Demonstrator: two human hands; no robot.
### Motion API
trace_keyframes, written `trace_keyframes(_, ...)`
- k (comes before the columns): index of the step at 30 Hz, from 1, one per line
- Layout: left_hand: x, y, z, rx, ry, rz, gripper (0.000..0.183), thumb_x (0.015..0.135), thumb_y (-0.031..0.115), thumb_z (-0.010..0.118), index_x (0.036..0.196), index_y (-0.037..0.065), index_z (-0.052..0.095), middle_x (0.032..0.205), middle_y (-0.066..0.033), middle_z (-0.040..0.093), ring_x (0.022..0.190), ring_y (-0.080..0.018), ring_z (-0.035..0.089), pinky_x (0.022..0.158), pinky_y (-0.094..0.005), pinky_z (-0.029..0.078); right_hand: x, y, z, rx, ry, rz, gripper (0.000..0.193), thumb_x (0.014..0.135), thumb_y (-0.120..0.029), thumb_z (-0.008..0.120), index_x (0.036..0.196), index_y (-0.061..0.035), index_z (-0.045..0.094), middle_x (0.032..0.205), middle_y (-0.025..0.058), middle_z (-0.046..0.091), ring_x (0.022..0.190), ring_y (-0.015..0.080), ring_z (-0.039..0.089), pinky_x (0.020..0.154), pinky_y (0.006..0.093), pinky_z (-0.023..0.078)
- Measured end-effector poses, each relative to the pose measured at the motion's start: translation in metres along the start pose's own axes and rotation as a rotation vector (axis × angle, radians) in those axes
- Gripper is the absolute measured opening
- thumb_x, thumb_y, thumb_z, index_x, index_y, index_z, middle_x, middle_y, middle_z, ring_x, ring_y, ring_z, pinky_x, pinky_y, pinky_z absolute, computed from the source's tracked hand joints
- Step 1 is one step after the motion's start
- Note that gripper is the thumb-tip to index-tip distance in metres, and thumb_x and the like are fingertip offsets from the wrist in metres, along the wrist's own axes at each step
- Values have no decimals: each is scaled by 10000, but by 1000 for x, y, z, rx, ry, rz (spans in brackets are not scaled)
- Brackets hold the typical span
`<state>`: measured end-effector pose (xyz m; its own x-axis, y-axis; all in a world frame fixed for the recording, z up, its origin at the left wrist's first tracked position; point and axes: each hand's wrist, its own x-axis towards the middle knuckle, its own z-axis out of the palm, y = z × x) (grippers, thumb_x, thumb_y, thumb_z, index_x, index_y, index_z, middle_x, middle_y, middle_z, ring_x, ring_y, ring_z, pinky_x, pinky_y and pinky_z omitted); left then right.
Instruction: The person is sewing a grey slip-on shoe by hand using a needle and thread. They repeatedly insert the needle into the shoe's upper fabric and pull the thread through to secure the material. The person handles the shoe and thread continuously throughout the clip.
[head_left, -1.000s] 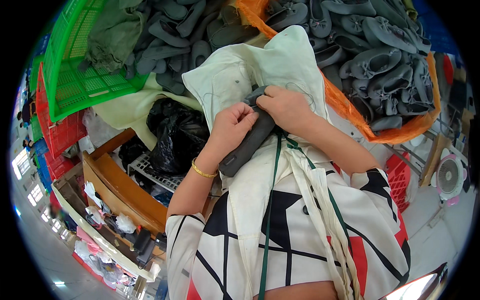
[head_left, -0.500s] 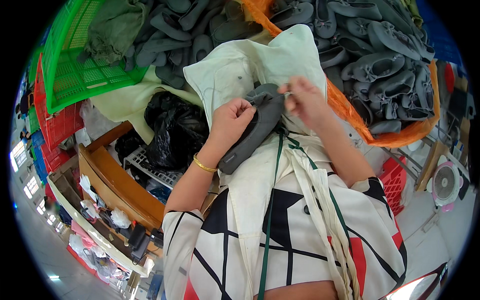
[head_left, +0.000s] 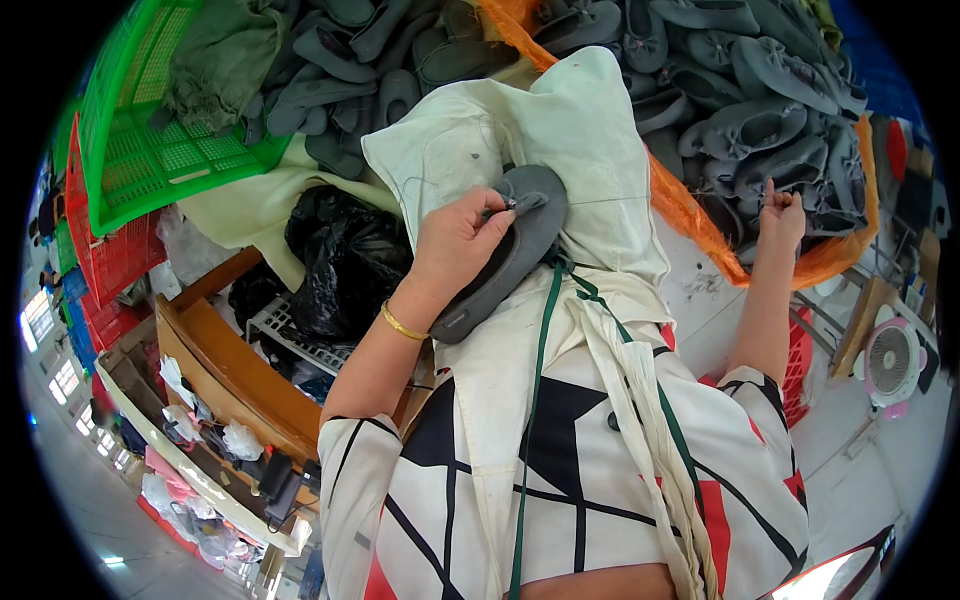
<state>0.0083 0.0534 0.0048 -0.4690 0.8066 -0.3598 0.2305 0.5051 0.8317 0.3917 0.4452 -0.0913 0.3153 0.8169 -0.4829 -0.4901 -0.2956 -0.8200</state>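
Note:
A dark grey slip-on shoe lies tilted on the pale apron over my lap, toe pointing away. My left hand grips its upper edge near the toe, thumb and fingers pinched together by the small bow. Out to the right, my right hand is raised in front of an orange-edged sack of shoes. Its fingers are curled and pinched, with one finger pointing up; whatever they hold is too small to make out.
Many grey shoes fill the sack, and more shoes are heaped at the far left beside a green crate. A black plastic bag and a wooden drawer stand left. A small fan is at right.
My right hand has swung away from the shoe, far out to the right, its arm now stretched. My left hand keeps its pinch on the shoe, almost unmoved.

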Motion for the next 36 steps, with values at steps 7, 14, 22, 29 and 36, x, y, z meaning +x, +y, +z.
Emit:
trace_keyframes(7,9,4,-2,217,32,138,345,817,273,795,1103,92,725,906,-87,740,735,-188,688,670,-294,523,-12,12,9,-22,15,-17,191,1018,-71,470,841,2,462,705,53,451,603,173,425,1042,562,490)
trace_keyframes(14,15,3,3,306,-8,110,231,800,192,795,995,74,755,857,-70,724,742,-183,670,687,-279,518,-14,1,8,-47,-81,-25,205,1002,-60,496,809,3,471,714,63,461,623,180,454,1031,572,497)
trace_keyframes(22,20,-6,8,140,74,197,169,776,196,744,876,61,731,924,-54,626,817,-231,623,690,-342,496,39,-84,-42,-373,120,-573,207,917,-22,503,722,46,511,739,112,533,677,219,570,805,448,618)
trace_keyframes(29,27,-18,7,-32,6,54,178,840,215,728,873,40,718,917,-61,628,751,-190,601,671,-310,483,-51,-38,10,-738,-285,-616,251,962,-76,590,1202,-8,568,887,40,654,752,114,609,694,253,501)
trace_keyframes(36,11,14,-1,143,166,188,199,887,199,734,883,4,697,832,-15,608,639,-91,495,578,-247,405,-266,70,82,-1205,-1580,-1043,173,783,-95,724,933,-63,645,868,109,590,855,286,610,754,372,512)
